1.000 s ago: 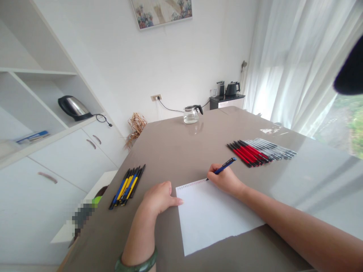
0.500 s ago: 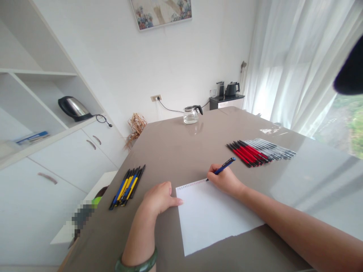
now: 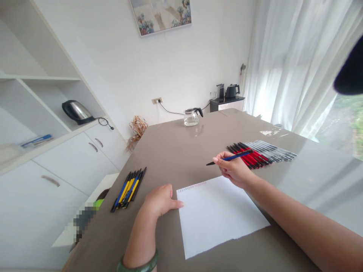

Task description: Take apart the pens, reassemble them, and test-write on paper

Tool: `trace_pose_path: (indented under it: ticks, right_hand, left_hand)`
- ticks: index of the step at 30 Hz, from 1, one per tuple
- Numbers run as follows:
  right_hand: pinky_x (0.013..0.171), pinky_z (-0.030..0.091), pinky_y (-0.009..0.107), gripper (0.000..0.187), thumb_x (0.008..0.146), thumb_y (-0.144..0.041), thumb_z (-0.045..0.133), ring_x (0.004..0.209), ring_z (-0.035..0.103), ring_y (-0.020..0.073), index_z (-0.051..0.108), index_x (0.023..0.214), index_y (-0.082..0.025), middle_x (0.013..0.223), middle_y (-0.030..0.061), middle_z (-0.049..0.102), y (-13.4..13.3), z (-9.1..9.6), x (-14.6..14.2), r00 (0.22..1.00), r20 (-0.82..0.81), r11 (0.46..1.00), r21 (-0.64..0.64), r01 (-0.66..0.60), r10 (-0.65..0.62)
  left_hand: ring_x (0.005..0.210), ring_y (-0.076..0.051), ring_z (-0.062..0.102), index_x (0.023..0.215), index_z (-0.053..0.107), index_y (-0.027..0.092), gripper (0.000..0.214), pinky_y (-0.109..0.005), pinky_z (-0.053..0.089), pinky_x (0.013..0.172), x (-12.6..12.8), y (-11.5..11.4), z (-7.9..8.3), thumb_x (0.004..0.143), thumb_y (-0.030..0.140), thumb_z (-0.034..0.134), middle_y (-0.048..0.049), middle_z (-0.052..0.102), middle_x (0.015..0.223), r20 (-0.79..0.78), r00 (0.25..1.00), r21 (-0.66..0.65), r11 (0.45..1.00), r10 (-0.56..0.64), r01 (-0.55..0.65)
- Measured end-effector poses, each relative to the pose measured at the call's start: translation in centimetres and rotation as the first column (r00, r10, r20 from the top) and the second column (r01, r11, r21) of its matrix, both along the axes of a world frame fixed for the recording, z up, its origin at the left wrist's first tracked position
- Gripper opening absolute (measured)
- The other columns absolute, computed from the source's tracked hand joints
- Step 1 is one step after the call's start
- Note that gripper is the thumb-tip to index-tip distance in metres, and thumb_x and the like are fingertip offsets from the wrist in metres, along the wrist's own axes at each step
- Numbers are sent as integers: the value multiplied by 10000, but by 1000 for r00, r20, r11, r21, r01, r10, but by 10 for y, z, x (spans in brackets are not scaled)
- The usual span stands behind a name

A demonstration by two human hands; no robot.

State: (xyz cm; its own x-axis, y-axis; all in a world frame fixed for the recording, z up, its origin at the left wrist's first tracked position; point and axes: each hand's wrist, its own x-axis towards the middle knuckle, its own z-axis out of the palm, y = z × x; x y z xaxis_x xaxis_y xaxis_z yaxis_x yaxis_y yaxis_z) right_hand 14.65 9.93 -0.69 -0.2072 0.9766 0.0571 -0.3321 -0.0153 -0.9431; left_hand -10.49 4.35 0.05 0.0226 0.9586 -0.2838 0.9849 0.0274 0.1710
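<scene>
Right hand (image 3: 232,169): 1 blue pen (image 3: 237,155) is gripped, paper (image 3: 219,217) below hand. Left hand (image 3: 161,201): loosely spread, paper's near edge touched by thumb.

The paper (image 3: 218,219) looks matt, the tabletop (image 3: 176,151) glossy, the pen (image 3: 237,155) plastic.

Only illegible marks (image 3: 192,186) on paper (image 3: 218,219)
</scene>
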Motion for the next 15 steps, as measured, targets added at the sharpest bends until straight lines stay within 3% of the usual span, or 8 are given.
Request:
trace_pose_path:
  ticks: [3, 6, 11, 13, 15]
  right_hand:
    - [431, 372, 203, 220, 698, -364, 554, 475, 458, 76, 547, 806, -173, 610, -3, 550, -2, 16, 6, 983, -157, 994, -41, -98, 90]
    - [613, 454, 282, 342, 764, -414, 401, 670, 553, 138, 559, 918, -152, 843, 82, 611, -5, 28, 10, 939, -291, 975, -67, -212, 184]
    - [463, 407, 211, 166, 771, -282, 419, 482, 476, 87, 555, 818, -199, 582, -17, 532, -8, 32, 13, 897, -376, 965, -25, -261, 233]
    - [478, 402, 192, 103, 757, -255, 472, 528, 475, 78, 548, 813, -215, 615, -28, 519, -11, 34, 14, 881, -403, 966, 26, -258, 246]
    - [566, 430, 215, 210, 724, -317, 521, 667, 501, 98, 547, 908, -217, 775, 5, 550, -15, 37, 16, 863, -411, 955, 87, -285, 295]
  left_hand:
    - [577, -138, 471, 662, 434, 207, 387, -233, 222, 439, 1, -1, 1, 528, 534, 590, 21, 546, 675, 5, 1000, -9, 1000, 7, -7]
    - [578, -139, 474, 665, 438, 207, 387, -234, 224, 440, 1, -2, 2, 524, 533, 593, 22, 548, 680, 5, 1000, -16, 1000, 15, -15]
    - [581, -142, 476, 668, 445, 210, 385, -238, 228, 446, 2, -2, 4, 523, 533, 596, 24, 549, 676, -7, 1000, -11, 1000, 21, -21]
    - [584, -142, 479, 668, 444, 209, 382, -238, 229, 449, 3, -2, 4, 527, 530, 597, 23, 551, 676, -6, 1000, -13, 1000, 22, -22]
    - [587, -142, 483, 666, 444, 207, 380, -237, 229, 451, 3, -2, 3, 529, 527, 597, 23, 553, 677, -4, 1000, -11, 1000, 19, -19]
